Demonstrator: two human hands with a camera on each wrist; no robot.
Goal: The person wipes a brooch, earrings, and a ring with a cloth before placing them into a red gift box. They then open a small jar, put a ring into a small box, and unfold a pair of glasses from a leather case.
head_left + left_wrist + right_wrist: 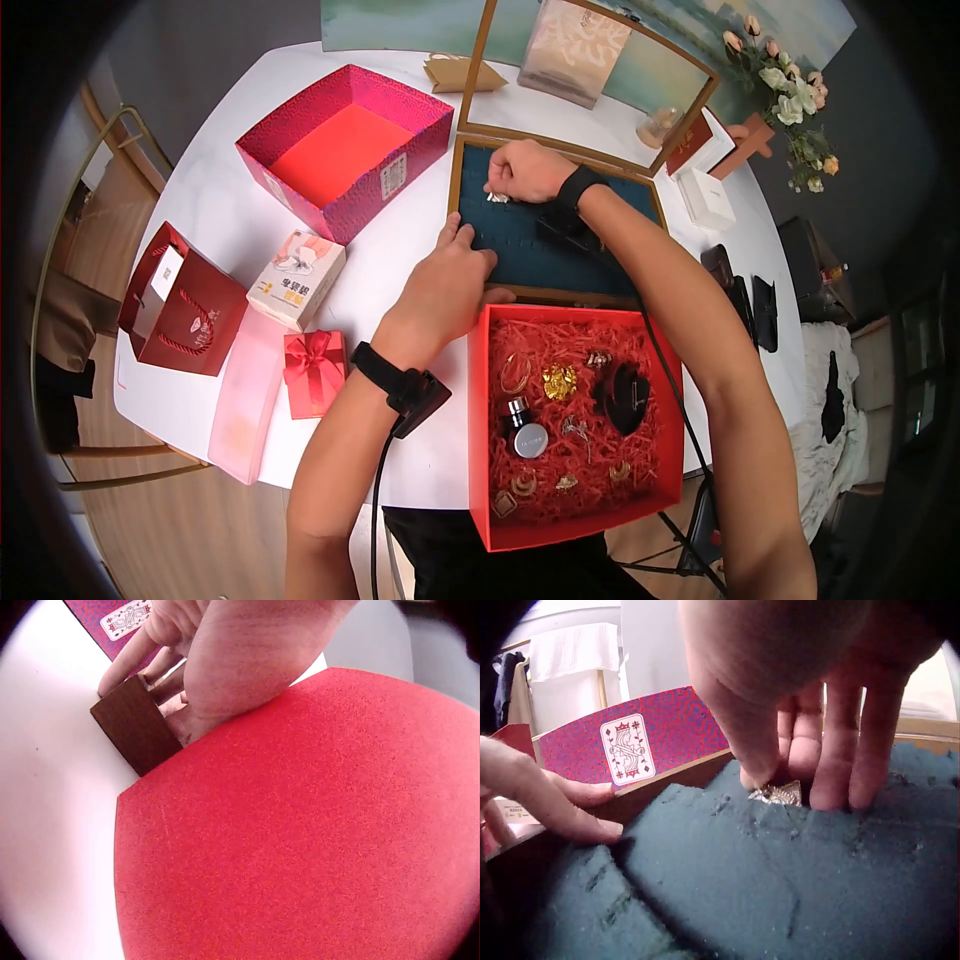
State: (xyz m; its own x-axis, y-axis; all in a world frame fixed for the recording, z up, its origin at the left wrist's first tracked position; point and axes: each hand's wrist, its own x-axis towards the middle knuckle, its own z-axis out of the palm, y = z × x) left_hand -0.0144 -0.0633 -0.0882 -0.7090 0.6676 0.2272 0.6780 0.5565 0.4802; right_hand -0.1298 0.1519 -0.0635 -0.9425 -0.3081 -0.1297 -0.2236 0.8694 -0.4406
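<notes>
A wooden jewelry case (455, 190) lies with its glass lid raised, lined in dark teal slotted foam (712, 877). My right hand (530, 172) reaches into its far left part, thumb and fingers pinching a small, glittering, textured piece of jewelry (784, 795). That piece sits right at the foam's surface, partly hidden by the fingers. At the near left corner rests my left hand (440, 285), its fingers fairly straight over the wooden rim. The right wrist view shows one left fingertip (609, 831) touching the foam's edge.
In front stands a red box (480, 430) of shredded paper holding earrings, a bangle, a hair clip and a bottle. Leftward are an empty patterned box (345, 220), a small carton (295, 280), a gift bag (185, 325) and a ribboned box (315, 375). Cables trail from both wrists.
</notes>
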